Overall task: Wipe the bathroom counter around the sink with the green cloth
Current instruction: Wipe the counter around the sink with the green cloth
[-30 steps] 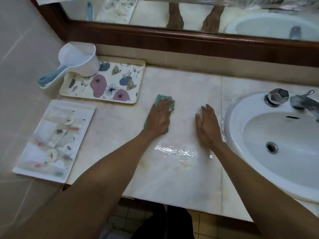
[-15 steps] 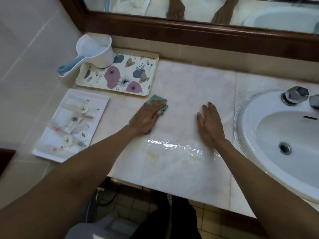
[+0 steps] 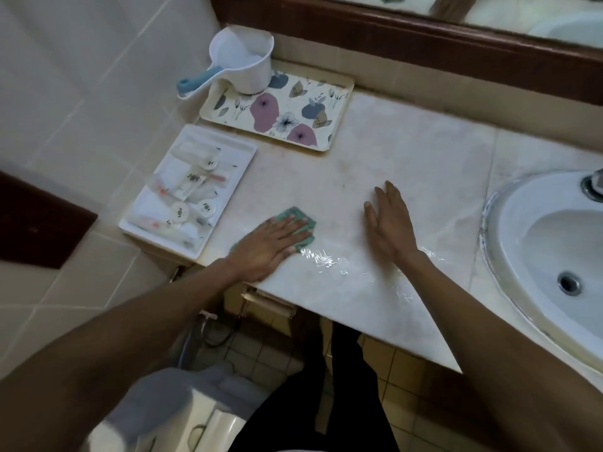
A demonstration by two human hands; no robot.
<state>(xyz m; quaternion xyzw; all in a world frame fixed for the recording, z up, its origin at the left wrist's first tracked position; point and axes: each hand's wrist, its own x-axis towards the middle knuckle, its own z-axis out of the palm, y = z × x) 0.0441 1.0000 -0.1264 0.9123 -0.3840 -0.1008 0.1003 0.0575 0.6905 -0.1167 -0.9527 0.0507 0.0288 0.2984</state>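
Observation:
My left hand [image 3: 267, 244] lies flat on the green cloth [image 3: 300, 214], pressing it onto the pale marble counter [image 3: 408, 151] near the front edge. Most of the cloth is hidden under the palm; its far edge and a corner by the wrist show. My right hand [image 3: 390, 223] rests flat and empty on the counter, fingers slightly apart, between the cloth and the white sink [image 3: 535, 243]. A streak of water [image 3: 342, 264] glistens on the counter between both hands and toward the sink.
A white tray of packaged toiletries [image 3: 186, 190] sits at the counter's left end. Behind it a floral tray [image 3: 280, 114] carries a white dipper with a blue handle [image 3: 241, 65]. The tap base [image 3: 594, 185] is at the right edge. A wood-framed mirror [image 3: 424, 37] runs along the back.
My left hand has slid the cloth toward me and to the left, from near the floral tray to beside the toiletries tray. The right hand stayed put; the view turned left.

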